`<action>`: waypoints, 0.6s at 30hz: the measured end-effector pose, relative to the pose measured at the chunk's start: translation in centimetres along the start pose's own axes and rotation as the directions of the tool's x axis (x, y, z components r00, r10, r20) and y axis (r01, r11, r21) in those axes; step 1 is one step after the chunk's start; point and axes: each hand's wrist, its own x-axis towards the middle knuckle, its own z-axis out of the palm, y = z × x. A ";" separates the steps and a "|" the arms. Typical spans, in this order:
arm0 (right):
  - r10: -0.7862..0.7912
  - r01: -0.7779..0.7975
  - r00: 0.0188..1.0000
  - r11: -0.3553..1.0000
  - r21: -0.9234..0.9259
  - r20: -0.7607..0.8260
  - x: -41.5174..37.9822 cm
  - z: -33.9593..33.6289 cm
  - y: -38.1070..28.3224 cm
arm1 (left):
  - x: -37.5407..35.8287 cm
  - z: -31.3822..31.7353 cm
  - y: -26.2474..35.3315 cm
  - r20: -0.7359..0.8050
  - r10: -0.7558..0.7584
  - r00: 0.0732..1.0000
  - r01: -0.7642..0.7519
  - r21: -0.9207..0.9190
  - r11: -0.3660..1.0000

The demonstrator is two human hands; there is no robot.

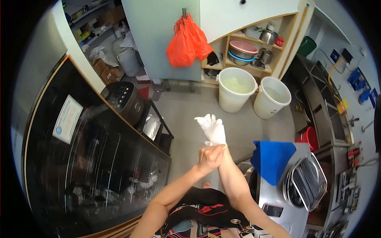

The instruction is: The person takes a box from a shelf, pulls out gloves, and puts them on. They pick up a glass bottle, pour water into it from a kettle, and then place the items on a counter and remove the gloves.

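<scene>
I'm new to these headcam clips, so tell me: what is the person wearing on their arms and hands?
The right hand wears a thin white glove that ends at the wrist. The left hand is bare. Both forearms are uncovered, with no sleeves, watch or bands showing. At the bottom of the view is a black top with a red mark.

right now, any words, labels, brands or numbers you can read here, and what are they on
None can be read.
Framed paper on the dark glass-fronted cabinet: print and a round seal show, too small to read.
Black cooker: button panel, markings blurred.
Blue plates on the wall at right: too small.
Red design on the person's black apron: no clear letters.
</scene>
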 end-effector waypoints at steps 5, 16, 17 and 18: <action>0.101 -0.099 0.995 0.956 0.277 0.007 10.5 4.8 -2.8 | 5.3 3.2 -7.2 0.065 -0.054 0.996 0.058 -0.059 0.997; -0.077 0.312 0.816 0.893 -0.325 0.573 29.1 20.9 -1.0 | 25.7 0.4 -33.3 -0.023 -0.305 0.952 0.304 -0.053 0.951; -0.033 0.251 0.831 0.913 -0.322 0.555 31.2 22.1 -0.8 | 27.1 0.1 -35.1 -0.029 -0.315 0.949 0.312 -0.080 0.947; 0.009 0.191 0.843 0.930 -0.314 0.538 33.4 23.3 -0.5 | 28.1 0.2 -37.5 -0.059 -0.321 0.945 0.314 -0.104 0.944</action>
